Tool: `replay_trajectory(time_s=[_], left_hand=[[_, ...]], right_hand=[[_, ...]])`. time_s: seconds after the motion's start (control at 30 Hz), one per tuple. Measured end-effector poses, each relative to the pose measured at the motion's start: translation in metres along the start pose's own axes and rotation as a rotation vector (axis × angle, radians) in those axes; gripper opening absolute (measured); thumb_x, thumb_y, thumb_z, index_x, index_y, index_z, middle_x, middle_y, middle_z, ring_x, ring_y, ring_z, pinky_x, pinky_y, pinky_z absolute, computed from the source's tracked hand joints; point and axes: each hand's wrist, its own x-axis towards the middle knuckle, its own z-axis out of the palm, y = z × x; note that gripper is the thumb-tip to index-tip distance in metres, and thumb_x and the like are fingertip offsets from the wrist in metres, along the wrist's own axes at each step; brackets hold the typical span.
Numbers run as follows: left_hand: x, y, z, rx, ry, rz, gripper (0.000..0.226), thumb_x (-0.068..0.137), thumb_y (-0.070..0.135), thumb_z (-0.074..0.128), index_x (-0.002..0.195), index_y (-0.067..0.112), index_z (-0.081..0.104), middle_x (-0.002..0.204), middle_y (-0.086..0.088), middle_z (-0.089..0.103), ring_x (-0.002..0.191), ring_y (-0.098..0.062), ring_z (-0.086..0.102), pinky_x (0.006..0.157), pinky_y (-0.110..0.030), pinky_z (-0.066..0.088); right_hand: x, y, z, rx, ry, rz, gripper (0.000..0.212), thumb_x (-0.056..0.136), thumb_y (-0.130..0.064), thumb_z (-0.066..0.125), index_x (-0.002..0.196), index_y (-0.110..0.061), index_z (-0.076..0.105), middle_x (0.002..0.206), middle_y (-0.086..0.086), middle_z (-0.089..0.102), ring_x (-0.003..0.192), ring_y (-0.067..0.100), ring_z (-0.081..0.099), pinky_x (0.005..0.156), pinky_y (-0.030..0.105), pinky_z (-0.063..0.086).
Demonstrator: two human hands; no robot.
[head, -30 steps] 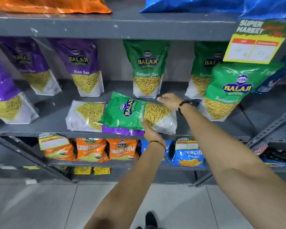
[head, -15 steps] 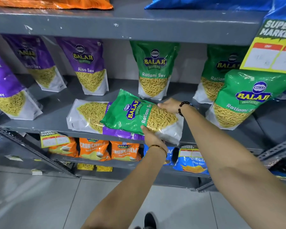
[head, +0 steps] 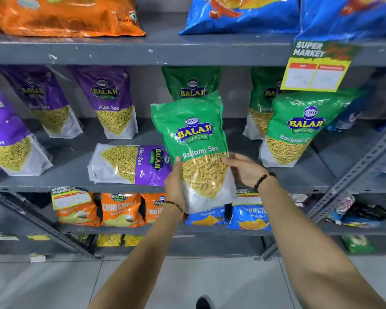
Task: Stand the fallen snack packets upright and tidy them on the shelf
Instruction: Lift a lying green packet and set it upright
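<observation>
A green Ratlami Sev packet (head: pixel 194 139) is held upright in front of the middle shelf (head: pixel 71 159), its bottom out past the shelf's front edge. My left hand (head: pixel 175 184) grips its lower left side and my right hand (head: pixel 243 169) holds its lower right side. A purple Aloo Sev packet (head: pixel 129 165) lies flat on its side on the shelf just left of it. Behind the held packet stands another green packet (head: pixel 191 83), mostly hidden.
Purple packets (head: pixel 112 101) stand at the left of the shelf, green ones (head: pixel 299 128) at the right. A yellow price tag (head: pixel 316 68) hangs from the upper shelf. Orange and blue snack bags (head: pixel 120 209) fill the lower shelf. A slanted metal brace (head: pixel 357 168) rises at the right.
The green packet lay on its side across the purple one; both hands have lifted and turned it upright. The purple packet now lies uncovered.
</observation>
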Motion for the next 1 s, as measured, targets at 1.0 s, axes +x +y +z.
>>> replay_trajectory(time_s=[1.0], left_hand=[[0.017,0.043,0.015,0.328,-0.246,0.083,0.041,0.096,0.048,0.036,0.097,0.025,0.070,0.100,-0.001,0.077,0.088,-0.013,0.073,0.083,-0.033,0.056]], right_hand=[[-0.022,-0.032,-0.010,0.053,0.040,-0.158,0.011,0.077,-0.027,0.064,0.083,-0.018,0.068,0.069,-0.006,0.075,0.062,0.007,0.070,0.060,0.022,0.058]])
